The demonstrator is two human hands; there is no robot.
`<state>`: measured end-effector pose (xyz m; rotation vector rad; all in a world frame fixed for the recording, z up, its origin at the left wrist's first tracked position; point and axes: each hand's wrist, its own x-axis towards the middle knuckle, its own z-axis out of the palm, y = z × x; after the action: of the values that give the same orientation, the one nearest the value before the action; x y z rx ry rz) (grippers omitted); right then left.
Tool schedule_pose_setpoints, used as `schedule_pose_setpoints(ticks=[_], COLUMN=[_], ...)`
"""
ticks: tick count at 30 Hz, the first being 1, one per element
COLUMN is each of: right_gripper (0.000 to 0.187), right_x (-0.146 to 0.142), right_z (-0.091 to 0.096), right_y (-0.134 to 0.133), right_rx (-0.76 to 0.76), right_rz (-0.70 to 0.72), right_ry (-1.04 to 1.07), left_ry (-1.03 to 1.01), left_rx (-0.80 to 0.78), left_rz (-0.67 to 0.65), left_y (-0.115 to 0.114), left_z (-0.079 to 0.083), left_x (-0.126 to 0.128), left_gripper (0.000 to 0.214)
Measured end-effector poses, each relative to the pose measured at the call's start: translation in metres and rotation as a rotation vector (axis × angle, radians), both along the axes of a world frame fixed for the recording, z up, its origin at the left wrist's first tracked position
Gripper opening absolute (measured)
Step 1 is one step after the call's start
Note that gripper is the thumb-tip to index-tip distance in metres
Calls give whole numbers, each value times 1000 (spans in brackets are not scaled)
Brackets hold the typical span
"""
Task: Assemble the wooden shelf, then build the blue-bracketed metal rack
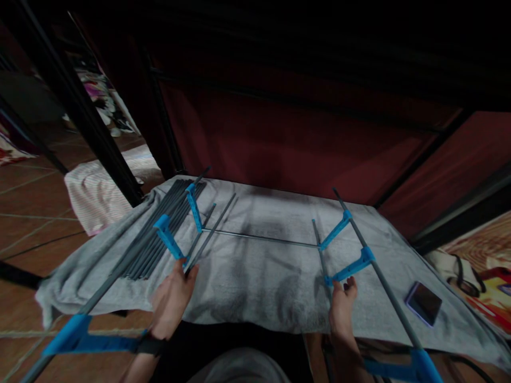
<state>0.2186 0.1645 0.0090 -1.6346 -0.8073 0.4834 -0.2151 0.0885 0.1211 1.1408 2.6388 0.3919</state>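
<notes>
A frame (259, 238) of thin grey rods (384, 277) and blue brackets (351, 270) lies spread across the blanket (247, 287), overhanging its near edge.

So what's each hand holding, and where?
Left hand pinches the rod frame by near rod ends; right hand holds it at a blue connector.

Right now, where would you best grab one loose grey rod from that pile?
Probably at its near end, from above on the person's side. The rods lie flat, packed side by side on the towel, so only ends are free, beside the left hand.
</notes>
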Motion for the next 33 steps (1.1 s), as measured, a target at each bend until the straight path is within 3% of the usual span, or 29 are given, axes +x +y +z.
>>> schedule_pose_setpoints(ticks=[2, 4, 9, 14, 21, 27, 33], right_gripper=[66, 63, 63, 52, 48, 25, 27], right_x=[-14, -31, -71, -84, -85, -83, -82], right_z=[-3, -2, 11, 21, 62, 92, 109], right_y=[-5, -8, -10, -13, 30, 65, 84], right_rx=[12, 56, 101, 101, 164, 182, 172], right_rz=[-146, -188, -5, 74, 193, 392, 378], right_ry=[52, 129, 352, 381, 524, 827, 847], left_ry=[-38, -51, 17, 13, 28, 76, 142], left_rx=[-8, 6, 97, 147, 175, 227, 293], left_rz=[-122, -250, -453, -632, -848, -908, -933], left_y=[3, 12, 35, 40, 42, 46, 56], left_z=[-1, 1, 4, -6, -16, -17, -6], left_x=[13, 28, 57, 60, 62, 59, 60], left_gripper=[50, 45, 39, 36, 37, 36, 37])
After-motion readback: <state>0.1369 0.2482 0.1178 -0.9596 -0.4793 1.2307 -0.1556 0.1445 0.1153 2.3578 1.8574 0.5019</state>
